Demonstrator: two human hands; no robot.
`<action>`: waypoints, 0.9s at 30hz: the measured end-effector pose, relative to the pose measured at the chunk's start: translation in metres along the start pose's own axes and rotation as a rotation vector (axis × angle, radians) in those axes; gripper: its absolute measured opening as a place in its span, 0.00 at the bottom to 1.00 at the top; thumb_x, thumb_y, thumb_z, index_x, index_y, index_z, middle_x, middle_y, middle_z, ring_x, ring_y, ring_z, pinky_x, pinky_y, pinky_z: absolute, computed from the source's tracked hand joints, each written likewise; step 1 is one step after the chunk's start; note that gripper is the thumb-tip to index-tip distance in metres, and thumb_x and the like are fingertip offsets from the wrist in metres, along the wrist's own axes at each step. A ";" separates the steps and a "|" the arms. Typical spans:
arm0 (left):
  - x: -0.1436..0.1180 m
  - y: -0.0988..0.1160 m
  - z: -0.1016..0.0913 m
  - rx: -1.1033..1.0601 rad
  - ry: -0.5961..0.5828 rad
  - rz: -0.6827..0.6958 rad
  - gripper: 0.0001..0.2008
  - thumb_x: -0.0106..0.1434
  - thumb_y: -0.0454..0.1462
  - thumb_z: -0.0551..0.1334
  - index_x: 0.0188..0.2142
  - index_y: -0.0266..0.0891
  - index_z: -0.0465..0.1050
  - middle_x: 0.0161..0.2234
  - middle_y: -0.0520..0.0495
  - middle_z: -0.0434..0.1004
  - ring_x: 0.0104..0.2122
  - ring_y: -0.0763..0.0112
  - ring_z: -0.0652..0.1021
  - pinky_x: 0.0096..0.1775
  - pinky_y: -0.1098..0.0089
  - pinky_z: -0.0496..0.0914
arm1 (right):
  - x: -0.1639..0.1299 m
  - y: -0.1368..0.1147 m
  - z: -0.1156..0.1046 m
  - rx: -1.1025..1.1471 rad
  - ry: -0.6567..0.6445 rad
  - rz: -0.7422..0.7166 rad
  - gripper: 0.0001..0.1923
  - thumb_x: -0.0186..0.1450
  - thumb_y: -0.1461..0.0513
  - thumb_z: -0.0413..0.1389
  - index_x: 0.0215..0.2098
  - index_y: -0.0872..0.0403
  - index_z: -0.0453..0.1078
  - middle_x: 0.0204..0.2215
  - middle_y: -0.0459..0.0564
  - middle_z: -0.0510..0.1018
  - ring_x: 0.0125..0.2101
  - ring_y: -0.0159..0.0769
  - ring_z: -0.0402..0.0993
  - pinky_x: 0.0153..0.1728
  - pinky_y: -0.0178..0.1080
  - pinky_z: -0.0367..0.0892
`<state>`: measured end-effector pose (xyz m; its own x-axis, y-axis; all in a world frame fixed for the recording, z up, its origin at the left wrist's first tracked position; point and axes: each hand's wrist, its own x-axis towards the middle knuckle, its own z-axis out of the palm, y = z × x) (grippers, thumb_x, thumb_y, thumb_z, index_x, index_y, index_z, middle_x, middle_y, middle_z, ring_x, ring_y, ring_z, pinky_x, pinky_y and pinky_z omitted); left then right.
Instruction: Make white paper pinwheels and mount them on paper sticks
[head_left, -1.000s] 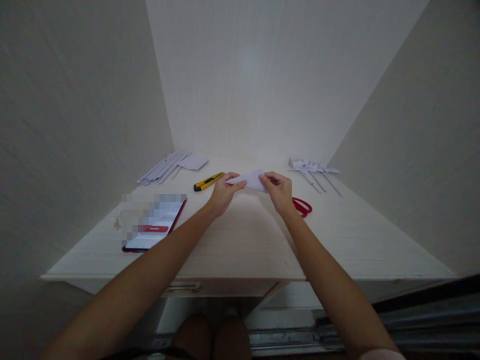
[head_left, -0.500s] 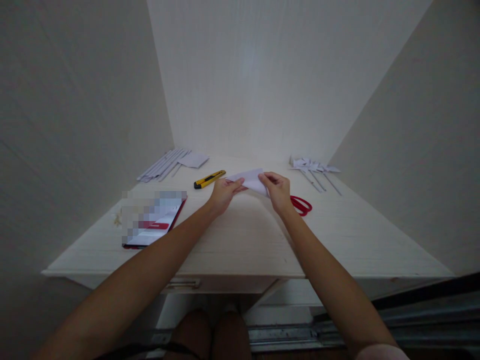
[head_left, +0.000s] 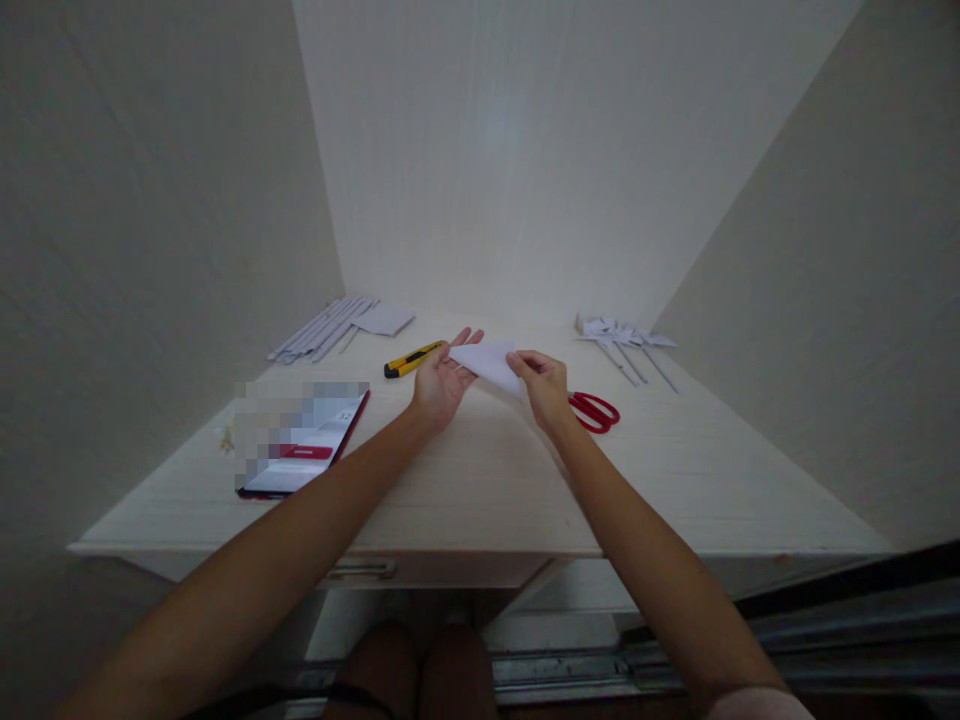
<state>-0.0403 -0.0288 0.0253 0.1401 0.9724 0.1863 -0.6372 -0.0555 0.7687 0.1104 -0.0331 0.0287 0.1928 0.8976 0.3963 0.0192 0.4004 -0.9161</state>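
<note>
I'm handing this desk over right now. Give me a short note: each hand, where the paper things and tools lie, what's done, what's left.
Left hand: open, palm up, under the left corner of the folded white paper.
Right hand: pinching the paper's right edge, just above the desk.
Yellow utility knife lies left of the hands, red scissors right of them, both untouched.
Rolled paper sticks and a small sheet: back left. Phone: front left.
Done: several folded paper pieces on sticks, back right.
Left: the held piece is folded to a triangle, no stick on it yet.
</note>
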 end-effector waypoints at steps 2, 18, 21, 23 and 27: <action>0.004 0.001 -0.007 0.020 0.100 0.058 0.20 0.62 0.40 0.43 0.48 0.40 0.66 0.55 0.45 0.62 0.45 0.68 0.72 0.45 0.67 0.67 | 0.002 0.004 -0.002 0.002 0.036 -0.002 0.13 0.46 0.54 0.60 0.24 0.55 0.73 0.23 0.46 0.75 0.24 0.31 0.67 0.28 0.35 0.63; 0.001 -0.024 0.004 0.383 0.069 0.136 0.15 0.50 0.44 0.63 0.18 0.33 0.69 0.19 0.48 0.74 0.25 0.71 0.76 0.36 0.66 0.70 | 0.002 0.009 0.000 0.128 0.037 0.053 0.12 0.45 0.55 0.62 0.22 0.55 0.72 0.21 0.45 0.74 0.22 0.29 0.65 0.27 0.35 0.62; 0.001 -0.021 0.003 0.468 0.063 0.147 0.12 0.49 0.41 0.64 0.19 0.34 0.71 0.20 0.47 0.75 0.24 0.70 0.75 0.34 0.68 0.70 | 0.002 0.012 0.001 0.182 0.039 0.070 0.11 0.45 0.55 0.62 0.22 0.55 0.72 0.20 0.44 0.73 0.23 0.29 0.66 0.28 0.36 0.63; 0.001 -0.020 0.003 0.519 0.061 0.155 0.10 0.48 0.40 0.65 0.19 0.34 0.72 0.21 0.47 0.76 0.24 0.70 0.75 0.33 0.68 0.70 | 0.002 0.013 0.002 0.197 0.036 0.096 0.11 0.45 0.55 0.62 0.22 0.55 0.72 0.21 0.44 0.74 0.23 0.30 0.67 0.29 0.37 0.63; 0.001 -0.020 0.002 0.587 0.072 0.181 0.12 0.48 0.42 0.64 0.18 0.34 0.71 0.20 0.47 0.75 0.23 0.70 0.75 0.32 0.68 0.69 | 0.002 0.016 0.003 0.220 0.039 0.123 0.11 0.44 0.56 0.62 0.22 0.55 0.72 0.21 0.44 0.74 0.25 0.30 0.67 0.30 0.36 0.62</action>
<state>-0.0263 -0.0268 0.0116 0.0043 0.9476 0.3194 -0.1203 -0.3166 0.9409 0.1080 -0.0245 0.0155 0.2180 0.9360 0.2764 -0.2197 0.3230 -0.9205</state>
